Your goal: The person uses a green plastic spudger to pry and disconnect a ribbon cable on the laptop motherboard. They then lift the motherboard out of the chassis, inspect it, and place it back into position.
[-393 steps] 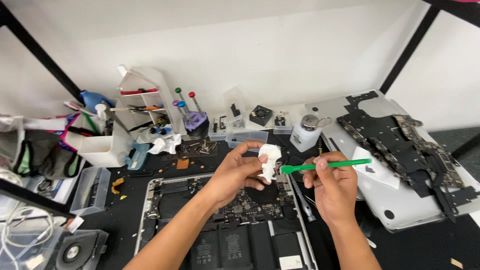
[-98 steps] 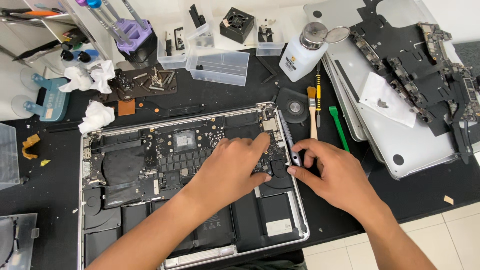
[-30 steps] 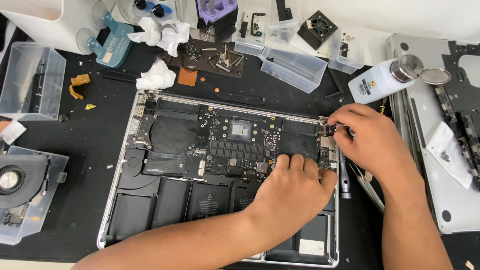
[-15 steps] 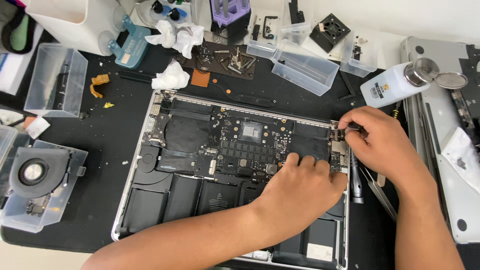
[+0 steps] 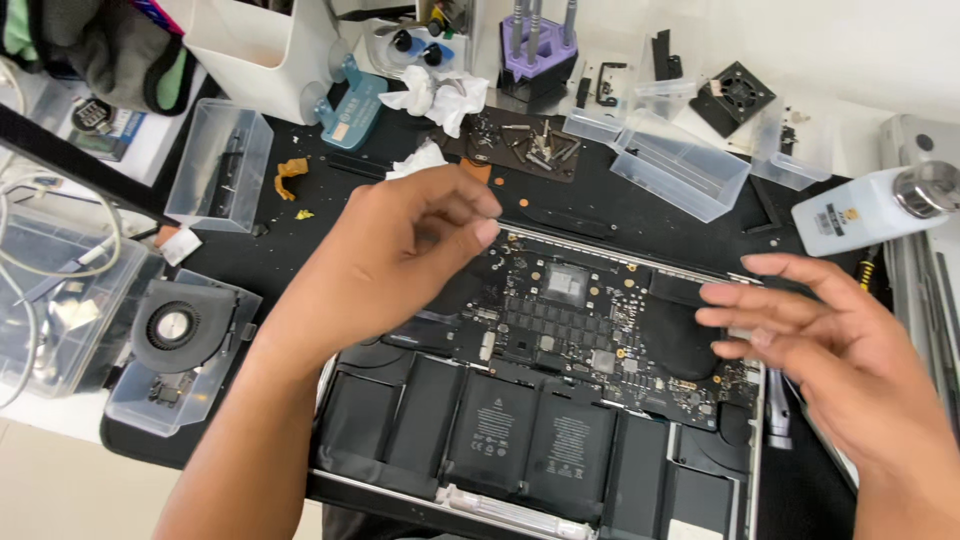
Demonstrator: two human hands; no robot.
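- A black mat [image 5: 690, 215] is spread over the desk [image 5: 40, 440], and it is crowded with clear plastic trays [image 5: 680, 175], crumpled white wipes [image 5: 435, 95] and a white bottle [image 5: 860, 210] lying at the right edge.
- An opened laptop [image 5: 560, 400] is laid in the middle of the mat, its circuit board [image 5: 570, 320] and black battery cells [image 5: 500, 430] exposed.
- The left hand [image 5: 400, 255] is held in the air over the upper left part of the laptop, fingers curled loosely with the thumb near the fingertips; nothing can be seen pinched between them, and the blur leaves this uncertain.
- The right hand [image 5: 830, 350] is raised above the laptop's right edge, fingers spread and extended toward the left, with nothing held.
- The circuit board is seen lying between and below the two hands, touched by neither.
- A loose fan [image 5: 175, 325] is kept in a clear tray to the left of the laptop, well apart from both hands.
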